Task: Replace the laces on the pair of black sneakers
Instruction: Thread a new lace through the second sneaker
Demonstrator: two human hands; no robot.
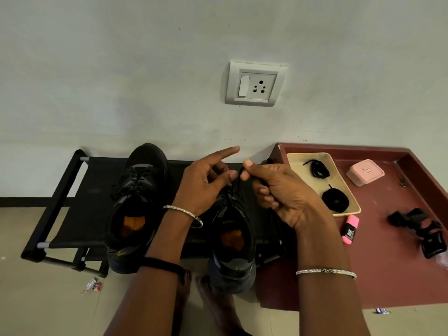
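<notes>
left hand (206, 183): short plain nails | left wrist: thin silver studded metal bangle (183, 212) | left forearm: bare, narrow black band (164, 264) round it | right hand (278, 190): short plain nails | right forearm: bare, thin silver metal bangle with small black heart and loop marks (326, 271) | bare feet (218, 301), one toenail dark
</notes>
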